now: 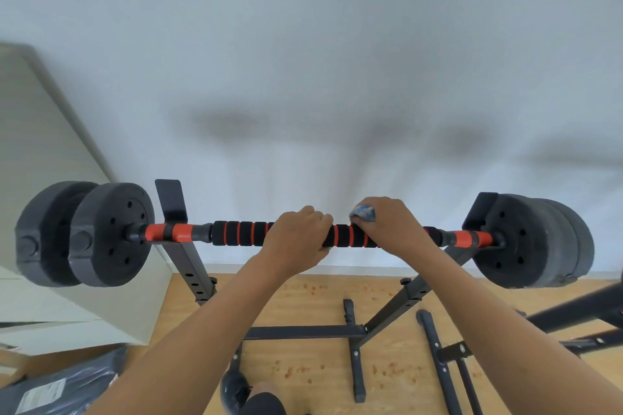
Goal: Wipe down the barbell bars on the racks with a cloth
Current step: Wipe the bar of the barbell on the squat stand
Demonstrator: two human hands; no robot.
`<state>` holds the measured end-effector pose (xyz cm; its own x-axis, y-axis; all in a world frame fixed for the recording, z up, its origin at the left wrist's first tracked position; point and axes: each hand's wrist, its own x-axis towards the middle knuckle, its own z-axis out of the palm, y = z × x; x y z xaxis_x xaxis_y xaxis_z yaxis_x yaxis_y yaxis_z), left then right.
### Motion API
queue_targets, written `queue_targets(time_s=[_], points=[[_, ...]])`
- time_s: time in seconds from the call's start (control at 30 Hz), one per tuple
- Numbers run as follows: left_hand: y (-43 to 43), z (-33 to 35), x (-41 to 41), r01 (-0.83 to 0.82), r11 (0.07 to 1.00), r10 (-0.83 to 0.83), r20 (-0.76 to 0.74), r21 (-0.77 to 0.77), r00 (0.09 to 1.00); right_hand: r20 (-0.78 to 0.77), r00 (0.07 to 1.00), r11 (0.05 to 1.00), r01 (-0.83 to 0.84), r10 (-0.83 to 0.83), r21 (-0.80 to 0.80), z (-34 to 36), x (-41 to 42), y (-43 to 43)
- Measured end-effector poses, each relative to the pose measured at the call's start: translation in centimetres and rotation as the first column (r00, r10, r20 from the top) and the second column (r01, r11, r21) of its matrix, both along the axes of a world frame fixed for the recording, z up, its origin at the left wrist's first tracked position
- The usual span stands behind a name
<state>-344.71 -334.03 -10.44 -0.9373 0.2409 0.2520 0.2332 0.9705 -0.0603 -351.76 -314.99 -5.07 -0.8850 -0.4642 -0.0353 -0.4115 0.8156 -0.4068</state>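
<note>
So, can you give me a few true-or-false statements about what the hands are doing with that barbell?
1. The right hand holds a blue cloth on the barbell. True.
2. The left hand hangs free of the barbell. False: it grips the black and orange foam sleeve.
3. The barbell lies on the floor. False: it rests on a black rack, above the floor.
4. Black weight plates sit on both ends of the barbell. True.
</note>
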Motion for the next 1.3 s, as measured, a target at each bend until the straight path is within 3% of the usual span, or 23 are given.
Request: queue_targets(time_s=[0.1,0.33,0.43,0.57,0.7,0.8,0.87,0.9,0.93,1.0,1.07,1.17,1.23,1.3], points=[[0.8,-1.3,0.6,-0.024,0.999,0.021,-0.094,-0.033,0.995,-0.031,0.998,0.993,-0.052,0.055,0.103,-0.3,0.4,-0.5],[2.8,-0.3,-0.5,-0.196,0.981,0.196,-0.027,0.002,0.98,-0.145,0.978,0.986,-0.135,0.149,0.099,-0.7,2.6,0.3],[2.8,-0.1,-0.8,-0.208,0.975,0.214,0.074,-0.081,0.974,-0.185,0.969,0.984,-0.148,0.164,0.099,-0.7,3.4,0.7],[2.6,1.9,-2.3,-0.245,0.969,0.236,0.28,-0.001,0.931,-0.126,0.973,0.98,-0.184,0.193,0.08,-0.1,3.7,1.1],[1.3,4.0,-4.4,-0.248,0.961,0.1,0.678,0.125,0.728,0.077,0.966,0.963,-0.252,0.245,0.099,0.7,1.5,0.1],[0.5,4.7,-5.4,-0.324,0.899,-0.062,0.82,0.293,0.569,-0.032,0.979,0.979,-0.203,0.203,0.017,-0.2,1.5,-0.4],[0.1,4.7,-5.6,-0.355,0.868,-0.123,0.844,0.346,0.522,-0.146,0.971,0.981,-0.193,0.191,0.001,-0.8,2.9,-0.4],[0.1,4.7,-5.7,-0.337,0.868,-0.136,0.828,0.364,0.544,-0.187,0.964,0.982,-0.189,0.188,0.014,-1.0,3.4,-0.3],[0.2,4.6,-5.6,-0.267,0.896,-0.121,0.773,0.355,0.623,-0.209,0.961,0.982,-0.188,0.182,-0.01,-1.1,3.7,-0.2],[1.1,3.7,-5.2,-0.071,0.983,-0.025,0.504,0.172,0.863,-0.237,0.958,0.983,-0.177,0.16,-0.051,-1.2,3.3,-0.1],[2.8,2.2,-4.1,-0.059,0.998,0.059,0.226,-0.005,0.972,-0.238,0.961,0.984,-0.165,0.144,-0.071,-1.4,2.9,-0.2],[4.1,0.1,-3.3,-0.168,0.985,0.166,0.054,0.042,0.985,-0.237,0.966,0.984,-0.137,0.108,-0.112,-1.6,3.1,-0.5],[3.9,0.2,-3.9,-0.181,0.983,0.177,0.114,0.028,0.978,-0.234,0.969,0.982,-0.114,0.076,-0.152,-1.9,3.3,-0.4],[3.3,1.1,-4.8,-0.167,0.984,0.145,0.281,0.057,0.949,-0.212,0.976,0.976,-0.086,0.042,-0.199,-2.3,3.1,-0.3]])
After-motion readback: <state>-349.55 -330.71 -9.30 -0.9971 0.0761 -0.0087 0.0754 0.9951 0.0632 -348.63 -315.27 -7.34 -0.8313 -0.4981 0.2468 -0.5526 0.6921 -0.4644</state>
